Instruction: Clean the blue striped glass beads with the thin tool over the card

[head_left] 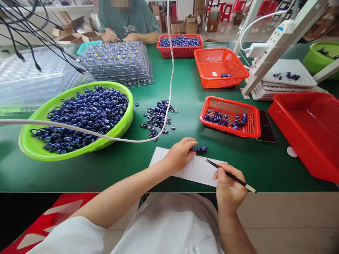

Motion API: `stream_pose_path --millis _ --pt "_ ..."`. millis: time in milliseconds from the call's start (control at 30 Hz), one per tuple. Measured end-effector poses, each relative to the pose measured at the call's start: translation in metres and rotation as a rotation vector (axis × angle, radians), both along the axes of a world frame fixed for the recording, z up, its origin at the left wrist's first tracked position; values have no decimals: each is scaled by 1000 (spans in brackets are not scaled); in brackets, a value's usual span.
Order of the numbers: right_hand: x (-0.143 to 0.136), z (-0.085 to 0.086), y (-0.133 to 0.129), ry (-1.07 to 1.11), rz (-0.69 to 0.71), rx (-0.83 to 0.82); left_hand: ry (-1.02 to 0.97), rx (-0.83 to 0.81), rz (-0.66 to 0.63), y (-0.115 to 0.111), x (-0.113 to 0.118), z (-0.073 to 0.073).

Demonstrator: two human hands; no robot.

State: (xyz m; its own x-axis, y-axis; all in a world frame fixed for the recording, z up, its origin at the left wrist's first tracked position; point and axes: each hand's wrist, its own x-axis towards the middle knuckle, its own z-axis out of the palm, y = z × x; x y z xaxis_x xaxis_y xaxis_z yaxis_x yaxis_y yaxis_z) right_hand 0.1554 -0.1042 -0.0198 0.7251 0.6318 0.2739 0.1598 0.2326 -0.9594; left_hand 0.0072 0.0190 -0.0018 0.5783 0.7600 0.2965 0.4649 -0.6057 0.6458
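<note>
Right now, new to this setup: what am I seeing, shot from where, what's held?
No machine here: just a person's bare hands, filmed by a camera worn on their head, looking forward and down. The right hand holds black tweezers over a white sheet. The left hand is at some small dark-blue pieces; its exact grip is unclear. The green table also bears a loose pile of similar pieces, a heaped lime-green basin and red baskets. Another person is across the table.

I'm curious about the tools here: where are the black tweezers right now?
In the head view, the black tweezers are in the right hand, below and right of centre, tips over the white sheet.
</note>
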Motion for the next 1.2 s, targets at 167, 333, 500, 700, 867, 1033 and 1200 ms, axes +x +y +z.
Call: stream_pose_path --millis 167,333,500,700,867,1033,1200 --pt "6 13 -5 37 62 -188 -44 -66 -12 -10 -21 13" --pt "21 27 0 -134 165 -406 -5 -13 -130 -18 -33 16" --pt "32 27 17 -187 311 -488 202 82 -306 -22 -32 12" --pt "38 22 21 -149 389 -528 353 157 -457 -22 -34 10" --pt "37 25 18 -181 362 -525 380 162 -477 -22 -33 10" --pt "38 22 15 -168 370 -475 408 160 -479 -22 -33 10" --pt "37 20 15 -100 309 -492 413 156 -487 -21 -33 10"
